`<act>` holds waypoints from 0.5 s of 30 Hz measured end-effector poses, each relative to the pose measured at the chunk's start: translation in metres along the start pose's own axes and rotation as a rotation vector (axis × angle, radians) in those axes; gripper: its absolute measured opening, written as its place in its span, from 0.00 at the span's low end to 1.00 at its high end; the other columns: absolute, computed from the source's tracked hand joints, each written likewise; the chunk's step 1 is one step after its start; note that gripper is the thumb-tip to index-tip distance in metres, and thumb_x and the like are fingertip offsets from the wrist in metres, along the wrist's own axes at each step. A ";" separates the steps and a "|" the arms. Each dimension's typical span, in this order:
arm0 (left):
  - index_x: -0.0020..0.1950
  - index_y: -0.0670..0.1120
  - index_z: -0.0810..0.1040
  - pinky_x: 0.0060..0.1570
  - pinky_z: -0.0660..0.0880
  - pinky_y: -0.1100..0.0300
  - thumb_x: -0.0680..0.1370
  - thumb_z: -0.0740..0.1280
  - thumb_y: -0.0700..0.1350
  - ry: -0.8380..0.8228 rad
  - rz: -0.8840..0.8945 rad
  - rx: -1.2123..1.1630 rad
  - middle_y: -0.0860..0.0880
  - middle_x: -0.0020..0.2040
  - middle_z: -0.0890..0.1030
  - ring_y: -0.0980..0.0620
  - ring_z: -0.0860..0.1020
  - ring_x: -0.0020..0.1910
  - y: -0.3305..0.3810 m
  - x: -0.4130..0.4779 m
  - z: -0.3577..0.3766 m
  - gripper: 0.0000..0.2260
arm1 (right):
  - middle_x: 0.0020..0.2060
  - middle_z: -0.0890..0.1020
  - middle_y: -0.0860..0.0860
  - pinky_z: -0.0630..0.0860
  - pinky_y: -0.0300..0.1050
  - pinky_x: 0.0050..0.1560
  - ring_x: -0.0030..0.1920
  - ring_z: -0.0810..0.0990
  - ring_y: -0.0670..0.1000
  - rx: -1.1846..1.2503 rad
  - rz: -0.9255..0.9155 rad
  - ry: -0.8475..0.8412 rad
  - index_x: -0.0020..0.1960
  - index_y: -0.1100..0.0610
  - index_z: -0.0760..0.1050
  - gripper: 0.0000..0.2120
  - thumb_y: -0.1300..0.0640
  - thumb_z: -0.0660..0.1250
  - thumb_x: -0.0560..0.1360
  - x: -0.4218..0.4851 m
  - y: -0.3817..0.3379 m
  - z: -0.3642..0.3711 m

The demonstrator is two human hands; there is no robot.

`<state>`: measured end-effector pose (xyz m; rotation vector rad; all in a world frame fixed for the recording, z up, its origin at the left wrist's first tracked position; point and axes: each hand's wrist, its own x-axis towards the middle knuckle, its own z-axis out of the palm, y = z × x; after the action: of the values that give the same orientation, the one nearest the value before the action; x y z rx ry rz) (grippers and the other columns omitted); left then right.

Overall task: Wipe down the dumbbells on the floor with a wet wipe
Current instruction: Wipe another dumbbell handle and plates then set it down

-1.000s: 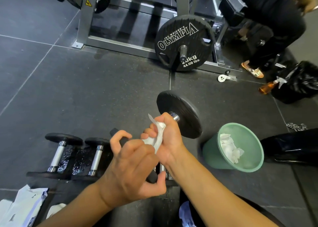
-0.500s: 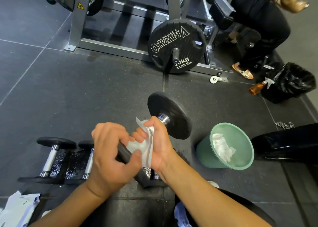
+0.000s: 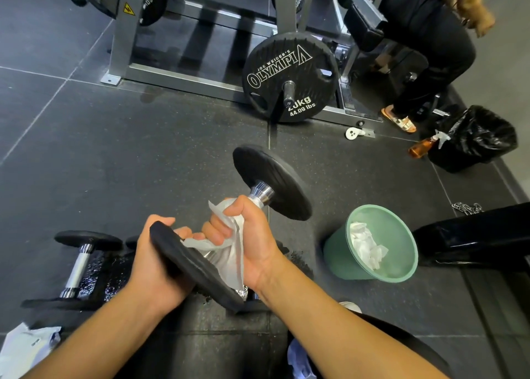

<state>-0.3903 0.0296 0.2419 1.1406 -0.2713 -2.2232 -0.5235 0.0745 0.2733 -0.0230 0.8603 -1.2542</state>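
**Held dumbbell** (image 3: 272, 182) — raised clear of the floor and tilted, with the far plate up and away and the near plate low toward the person.

**Grip:** The left hand (image 3: 152, 264) was curled round the rim of the near plate. The right hand (image 3: 253, 235) was clenched about the handle, with the wet wipe (image 3: 229, 252) wrapped between palm and metal.

**Handling, as judged:**
- The dumbbell looked heavy for its size and rigid.
- The chromed handle was likely slick once damp, the dark plates less so.
- It was best taken at the middle of the handle or by a plate rim, with both hands sharing the load.
- The wipe was soft, limp and light, and prone to bunching.

**Count:**
- Dumbbells: one in hand, and one floor dumbbell (image 3: 80, 264) plain at the left. At least one more was partly hidden behind the hands, so the total could not be told.
- Wipes in use: one.
- Green bin (image 3: 338, 252): one, lying on the floor to the right and holding crumpled used wipes (image 3: 367, 249) — too bunched to count
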 end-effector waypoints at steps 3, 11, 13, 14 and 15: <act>0.42 0.52 0.53 0.40 0.66 0.56 0.75 0.63 0.49 0.030 0.215 -0.050 0.49 0.38 0.54 0.51 0.56 0.36 0.004 -0.005 0.017 0.16 | 0.26 0.66 0.52 0.73 0.44 0.43 0.34 0.70 0.52 0.043 0.026 0.055 0.30 0.54 0.61 0.14 0.54 0.63 0.70 0.005 0.000 -0.002; 0.40 0.46 0.73 0.51 0.65 0.51 0.69 0.71 0.48 -0.237 1.701 1.396 0.48 0.38 0.75 0.50 0.72 0.43 -0.011 -0.027 0.018 0.10 | 0.22 0.66 0.49 0.65 0.40 0.26 0.22 0.64 0.48 0.036 0.089 0.150 0.27 0.54 0.62 0.18 0.53 0.59 0.75 0.002 -0.003 -0.001; 0.35 0.44 0.76 0.54 0.65 0.47 0.66 0.74 0.49 -0.248 1.907 1.528 0.47 0.34 0.78 0.49 0.73 0.44 -0.023 -0.027 0.016 0.10 | 0.22 0.65 0.48 0.60 0.40 0.29 0.23 0.62 0.47 0.033 0.122 0.134 0.26 0.53 0.62 0.19 0.52 0.59 0.75 0.003 0.000 -0.001; 0.34 0.45 0.77 0.57 0.64 0.46 0.66 0.75 0.49 -0.240 1.969 1.559 0.48 0.33 0.79 0.50 0.74 0.45 -0.028 -0.025 0.014 0.10 | 0.22 0.65 0.48 0.59 0.41 0.31 0.23 0.62 0.47 0.040 0.127 0.131 0.26 0.53 0.62 0.20 0.51 0.60 0.75 0.004 0.001 -0.002; 0.33 0.45 0.78 0.59 0.64 0.47 0.67 0.74 0.49 -0.222 1.988 1.560 0.48 0.33 0.79 0.50 0.74 0.45 -0.030 -0.025 0.015 0.10 | 0.22 0.64 0.48 0.58 0.41 0.32 0.24 0.62 0.47 0.041 0.123 0.146 0.26 0.53 0.62 0.20 0.51 0.60 0.75 0.005 0.003 -0.002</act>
<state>-0.4039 0.0671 0.2542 0.4010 -2.1494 0.0123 -0.5222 0.0725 0.2682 0.1540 0.9468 -1.1681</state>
